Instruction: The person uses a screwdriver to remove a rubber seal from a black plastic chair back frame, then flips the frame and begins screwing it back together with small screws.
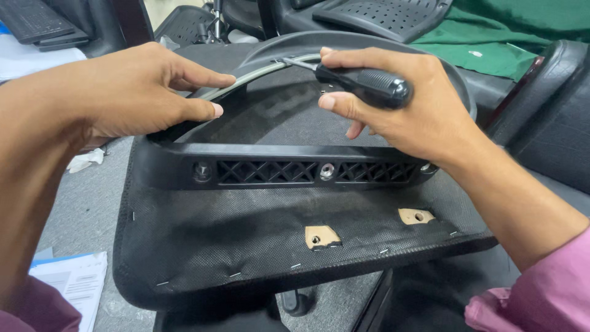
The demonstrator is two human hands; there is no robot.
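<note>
**Screwdriver held at the frame of an upturned chair seat**

The left hand (132,92) rests on the left bend of the black plastic frame (270,169), thumb and forefinger pinched loosely at the grey curved strip (246,77); it grips nothing. The frame lies across the upturned seat base (203,246) (black fabric, stapled along its edge), with two bolts set in its latticed front bar. The right hand (405,104) is closed around the black handle of the screwdriver (362,83). The tool's long axis runs nearly level, handle to the right, shaft pointing left and slightly up toward the grey strip. Its tip is hidden. Two tan cutouts (321,236) show in the fabric below.
</note>
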